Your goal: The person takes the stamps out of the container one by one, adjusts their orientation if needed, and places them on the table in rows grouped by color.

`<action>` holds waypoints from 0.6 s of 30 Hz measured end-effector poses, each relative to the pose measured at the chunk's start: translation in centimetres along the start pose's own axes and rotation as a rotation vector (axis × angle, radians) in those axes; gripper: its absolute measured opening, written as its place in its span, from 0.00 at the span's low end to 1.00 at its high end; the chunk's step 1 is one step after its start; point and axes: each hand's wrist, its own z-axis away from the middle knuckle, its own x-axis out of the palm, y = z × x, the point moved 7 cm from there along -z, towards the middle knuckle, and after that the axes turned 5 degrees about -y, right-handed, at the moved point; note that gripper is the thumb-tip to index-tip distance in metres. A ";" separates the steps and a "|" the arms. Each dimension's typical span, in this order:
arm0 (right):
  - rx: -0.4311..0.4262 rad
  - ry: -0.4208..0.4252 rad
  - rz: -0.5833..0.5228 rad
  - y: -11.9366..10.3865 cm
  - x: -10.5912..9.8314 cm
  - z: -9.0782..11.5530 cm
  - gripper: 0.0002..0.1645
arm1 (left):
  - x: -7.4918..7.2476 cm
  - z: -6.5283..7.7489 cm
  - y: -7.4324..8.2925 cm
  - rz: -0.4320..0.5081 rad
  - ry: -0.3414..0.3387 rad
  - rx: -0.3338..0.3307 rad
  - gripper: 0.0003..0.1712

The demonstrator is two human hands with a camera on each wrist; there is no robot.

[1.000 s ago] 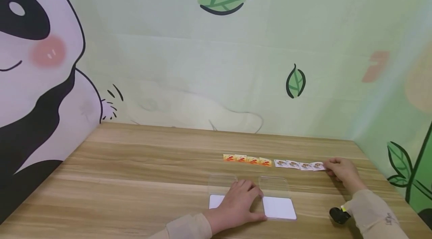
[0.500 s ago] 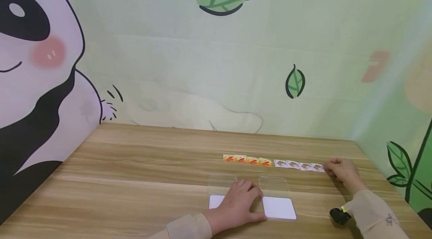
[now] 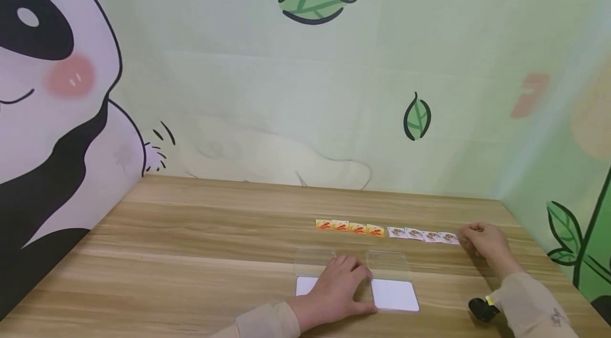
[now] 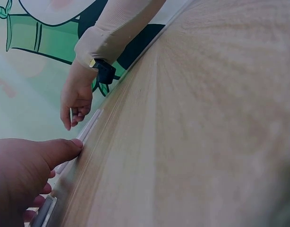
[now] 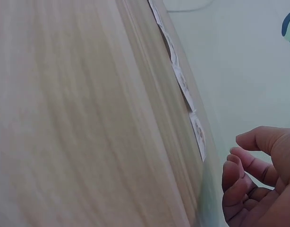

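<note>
My left hand rests with fingers spread over two shallow clear cases lying lid-up on the table. It covers much of the left case; its thumb and forefinger lie at the left edge of the right case. Both cases have a white inside. Farther back, a row of small yellow-and-red picture pieces continues into a row of white ones with a brownish print. At this row's right end is my right hand, fingers loosely curled. In the right wrist view, its thumb and forefinger stand apart with nothing between them.
The wooden table meets a pale green cloth backdrop with a printed panda and leaves. A black wrist device sits by my right sleeve.
The head view has tilted very slightly. Both hands, the cases and the picture pieces have stayed in place.
</note>
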 end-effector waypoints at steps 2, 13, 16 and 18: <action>0.002 0.007 -0.010 -0.1 0.0 0.1 0.25 | 0.0 0.0 0.0 -0.001 0.001 0.005 0.27; -0.081 0.043 0.058 -1.4 0.1 1.4 0.25 | -0.1 0.0 0.1 0.005 0.003 0.009 0.28; -0.112 0.057 0.088 -1.8 0.4 1.7 0.24 | -0.2 0.0 0.0 0.015 -0.004 0.000 0.29; -0.129 0.064 0.103 -2.1 0.6 1.8 0.24 | -0.3 0.0 0.0 0.021 -0.008 -0.006 0.29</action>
